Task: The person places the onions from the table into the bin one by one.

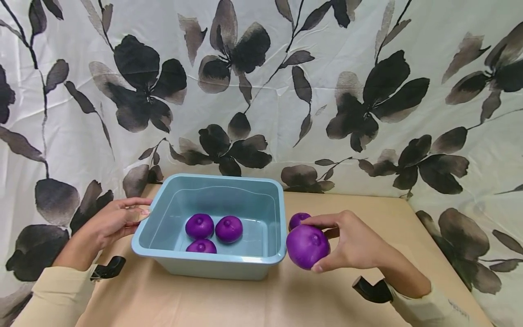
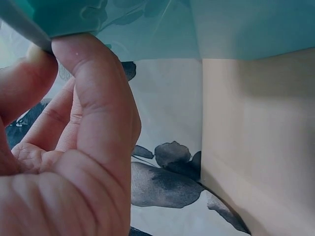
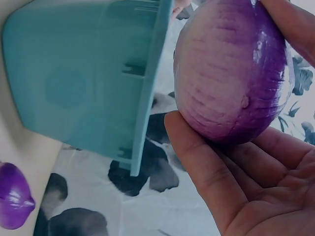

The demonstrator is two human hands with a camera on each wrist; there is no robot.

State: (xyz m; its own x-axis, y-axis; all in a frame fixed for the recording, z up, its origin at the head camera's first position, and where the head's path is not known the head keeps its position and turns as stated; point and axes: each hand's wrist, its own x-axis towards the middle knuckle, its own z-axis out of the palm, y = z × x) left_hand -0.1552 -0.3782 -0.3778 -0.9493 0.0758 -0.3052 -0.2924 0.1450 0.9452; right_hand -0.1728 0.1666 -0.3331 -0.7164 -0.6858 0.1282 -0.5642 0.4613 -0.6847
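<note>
A light blue plastic bin [image 1: 212, 268] stands on the table with three purple onions inside: one at the back left [image 1: 199, 225], one right of it [image 1: 229, 229], one partly hidden behind the front wall [image 1: 202, 246]. My left hand [image 1: 120, 222] pinches the bin's left rim between thumb and fingers, seen close up in the left wrist view. Just outside the bin's right rim, my right hand [image 1: 353, 243] grips another purple onion [image 1: 307, 247], its skin streaked pale in the right wrist view. Behind that one, a further onion [image 1: 299, 220] lies on the table, partly covered.
The tan tabletop [image 1: 327, 299] extends around the bin. A white cloth with dark printed flowers [image 1: 294, 113] hangs behind the table and along its sides. Each wrist wears a black camera mount, such as the right one [image 1: 372, 289].
</note>
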